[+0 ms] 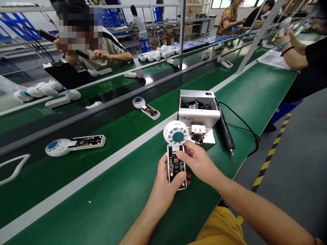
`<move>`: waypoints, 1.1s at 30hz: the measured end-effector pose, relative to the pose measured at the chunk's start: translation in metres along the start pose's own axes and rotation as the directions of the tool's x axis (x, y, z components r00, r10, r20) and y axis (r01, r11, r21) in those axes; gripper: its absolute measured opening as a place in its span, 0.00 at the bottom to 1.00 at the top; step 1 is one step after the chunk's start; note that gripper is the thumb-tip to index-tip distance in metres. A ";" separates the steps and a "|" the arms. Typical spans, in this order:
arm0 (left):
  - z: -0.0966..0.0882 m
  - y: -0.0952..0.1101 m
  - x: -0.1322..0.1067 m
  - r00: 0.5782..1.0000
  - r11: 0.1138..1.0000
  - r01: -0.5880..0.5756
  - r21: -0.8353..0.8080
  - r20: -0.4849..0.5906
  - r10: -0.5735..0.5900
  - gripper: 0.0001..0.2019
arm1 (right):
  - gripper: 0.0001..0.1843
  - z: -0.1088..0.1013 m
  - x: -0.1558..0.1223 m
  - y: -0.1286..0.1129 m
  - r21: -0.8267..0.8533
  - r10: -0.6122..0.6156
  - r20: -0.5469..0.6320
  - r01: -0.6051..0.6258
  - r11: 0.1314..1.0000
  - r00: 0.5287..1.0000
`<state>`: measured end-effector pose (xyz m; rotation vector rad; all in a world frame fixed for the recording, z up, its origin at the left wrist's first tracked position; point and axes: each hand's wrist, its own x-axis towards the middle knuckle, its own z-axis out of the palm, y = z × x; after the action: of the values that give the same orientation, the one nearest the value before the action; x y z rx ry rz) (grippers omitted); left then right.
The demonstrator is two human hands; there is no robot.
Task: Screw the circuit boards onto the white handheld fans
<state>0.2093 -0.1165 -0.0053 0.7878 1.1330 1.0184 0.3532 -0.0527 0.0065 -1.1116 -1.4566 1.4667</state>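
Head view: you hold the handheld fan over the near bench, just before the screw feeder.
Left hand: wrapped round the handle, thumb on the circuit board.
Right hand: pinching the handle's top.
Risk: your thumb's pressure could, I judge, damage bare components.
Axis: near-to-far, head pointing far.

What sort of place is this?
Probably an electronics factory assembly line: half-built fans lie on a long green belt, other people sit working along it, and the left hand and right hand hold an open fan beside an electric screwdriver.
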 end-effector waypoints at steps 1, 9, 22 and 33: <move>-0.002 0.001 0.000 0.999 1.000 0.006 -0.020 0.043 -0.005 0.43 | 0.11 0.000 0.002 0.000 0.013 -0.007 -0.015 0.007 1.000 1.000; -0.008 0.002 -0.005 0.993 0.997 -0.030 -0.069 0.114 0.038 0.40 | 0.14 0.003 0.005 -0.003 0.053 -0.012 -0.087 0.017 0.998 0.996; -0.003 0.005 -0.008 0.997 0.972 -0.018 -0.232 0.068 0.035 0.40 | 0.34 0.008 -0.039 0.015 0.155 0.021 0.200 -0.053 0.987 0.979; -0.011 -0.017 -0.012 0.997 0.977 -0.061 -0.204 0.038 0.070 0.41 | 0.27 0.021 -0.048 0.020 0.027 -0.022 0.115 0.019 0.999 0.993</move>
<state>0.2016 -0.1337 -0.0196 0.6847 0.9523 1.1461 0.3501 -0.1055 -0.0117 -1.0076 -1.5192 1.5534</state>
